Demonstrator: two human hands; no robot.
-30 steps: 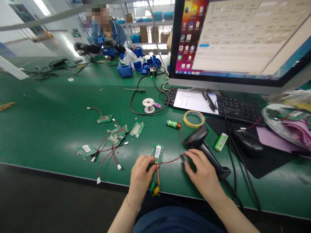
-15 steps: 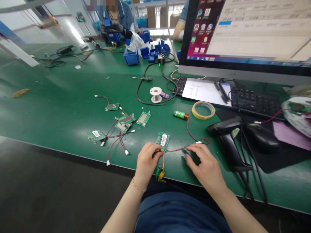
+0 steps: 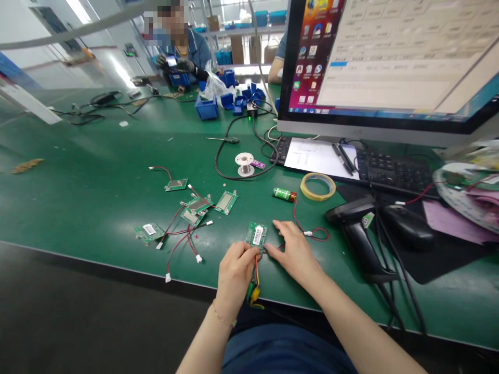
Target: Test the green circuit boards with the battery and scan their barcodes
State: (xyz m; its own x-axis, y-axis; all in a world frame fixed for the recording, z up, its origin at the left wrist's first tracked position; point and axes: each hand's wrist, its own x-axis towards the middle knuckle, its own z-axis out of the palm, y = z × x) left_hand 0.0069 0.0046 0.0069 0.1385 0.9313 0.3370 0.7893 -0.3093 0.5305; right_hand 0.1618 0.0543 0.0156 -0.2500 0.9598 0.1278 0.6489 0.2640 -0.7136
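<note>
A green circuit board [image 3: 252,232] with a white barcode label lies near the table's front edge. My left hand [image 3: 236,267] is closed at its lower edge, thumb and forefinger pinching where red and yellow wires [image 3: 257,269] join; the fingertips partly hide that joint. Those wires run down to green and yellow clips [image 3: 254,295]. My right hand [image 3: 294,252] is beside the board's right edge, fingers apart, its thumb close to the lower right corner. A red and black lead passes under it toward a green battery [image 3: 284,195] and a white connector [image 3: 307,234].
Several circuit boards [image 3: 226,202] with leads lie to the left. A solder spool [image 3: 245,163], tape roll [image 3: 318,186], barcode scanner [image 3: 360,239], mouse [image 3: 407,222], keyboard [image 3: 401,169] and monitor [image 3: 374,127] surround the right side. Across the table, a gloved person [image 3: 183,67] handles blue boxes.
My right hand has moved left from the lead to the board's right edge. My left hand stays at the lower edge. The camera view has tilted slightly up.
</note>
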